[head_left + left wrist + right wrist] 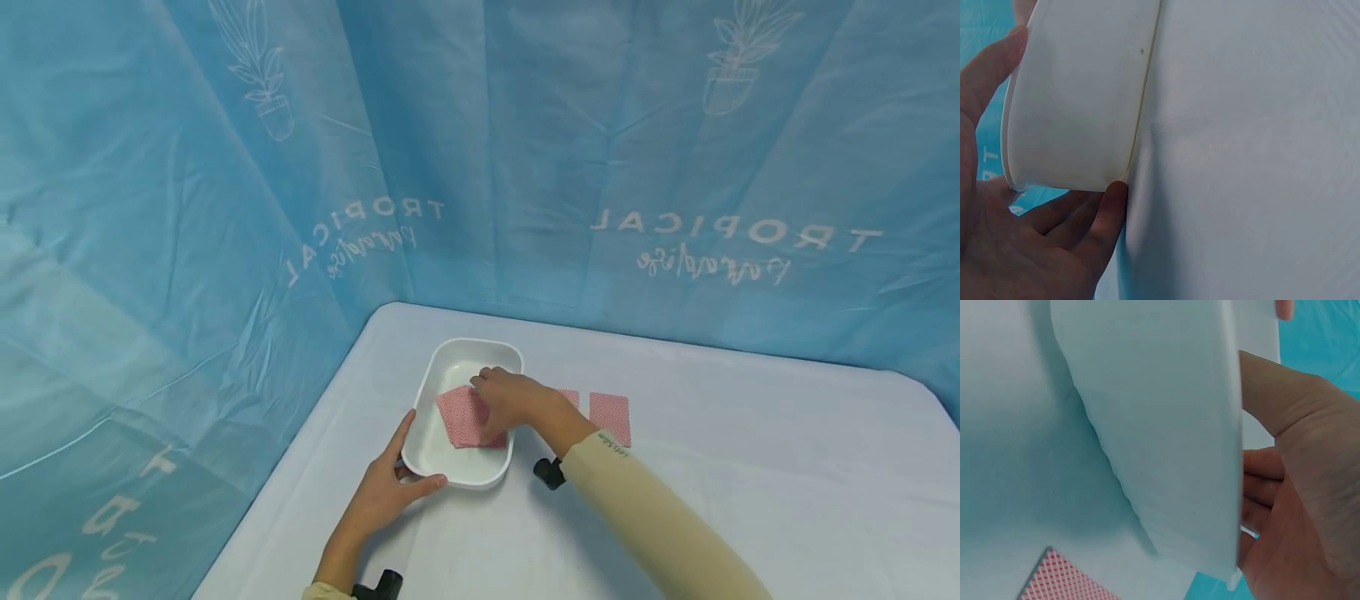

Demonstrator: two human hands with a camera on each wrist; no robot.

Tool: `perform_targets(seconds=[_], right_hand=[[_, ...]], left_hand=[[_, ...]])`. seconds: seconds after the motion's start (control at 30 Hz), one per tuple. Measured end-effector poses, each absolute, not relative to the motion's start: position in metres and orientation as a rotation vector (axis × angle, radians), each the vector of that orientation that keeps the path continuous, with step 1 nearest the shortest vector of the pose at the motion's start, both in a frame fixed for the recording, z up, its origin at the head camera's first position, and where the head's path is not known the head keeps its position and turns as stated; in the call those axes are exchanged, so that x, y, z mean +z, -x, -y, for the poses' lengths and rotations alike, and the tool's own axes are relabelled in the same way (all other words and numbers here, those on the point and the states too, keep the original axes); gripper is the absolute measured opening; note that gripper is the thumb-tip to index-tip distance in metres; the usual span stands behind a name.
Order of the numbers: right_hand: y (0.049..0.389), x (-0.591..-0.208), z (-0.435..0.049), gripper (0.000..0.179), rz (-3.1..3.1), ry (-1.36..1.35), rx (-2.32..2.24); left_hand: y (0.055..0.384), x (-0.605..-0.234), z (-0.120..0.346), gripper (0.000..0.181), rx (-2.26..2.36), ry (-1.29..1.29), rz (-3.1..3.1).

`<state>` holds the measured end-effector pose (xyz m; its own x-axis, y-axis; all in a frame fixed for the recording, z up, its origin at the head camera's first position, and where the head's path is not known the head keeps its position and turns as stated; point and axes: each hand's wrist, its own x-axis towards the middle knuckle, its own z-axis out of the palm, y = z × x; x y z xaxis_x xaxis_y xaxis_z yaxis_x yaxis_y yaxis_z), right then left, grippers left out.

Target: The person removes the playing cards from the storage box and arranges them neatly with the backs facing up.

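A white rectangular tray point(461, 475) with rounded corners stands on the table. In the head view my left hand point(378, 492) holds its near left corner, thumb at the near rim and fingers along the left side. The left wrist view shows the tray's outer wall point(1079, 94) between thumb and fingers. Red-and-white patterned playing cards point(457, 412) lie overlapping inside the tray. Over them is my right hand point(510, 400), bent fingers at their far edge and thumb on the near part. I cannot tell whether it pinches a card; in the right wrist view the tray wall point(1147, 425) hides the fingertips.
Right of the tray, two more cards lie on the white-covered table: one card point(611, 417) in full view, another point(570, 397) partly behind my right wrist. A blue printed curtain point(540, 167) encloses the table's back and left side. Dark camera mounts sit at both wrists.
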<state>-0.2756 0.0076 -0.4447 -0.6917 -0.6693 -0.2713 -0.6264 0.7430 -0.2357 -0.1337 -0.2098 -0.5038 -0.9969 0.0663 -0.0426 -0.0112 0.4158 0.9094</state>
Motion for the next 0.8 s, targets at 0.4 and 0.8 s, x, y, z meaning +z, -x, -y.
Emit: perform_targets(seconds=[0.4,0.8], right_hand=[[0.274,-0.455,-0.001,0.076,-2.654,0.976,-0.076],[0.271,-0.458,0.003,0.055,-2.692,0.991,0.019]], left_hand=[[0.133,-0.501,0.208,0.105,1.670,-0.037,-2.570],[0.133,-0.501,0.209,0.105,1.639,-0.029,-2.591]])
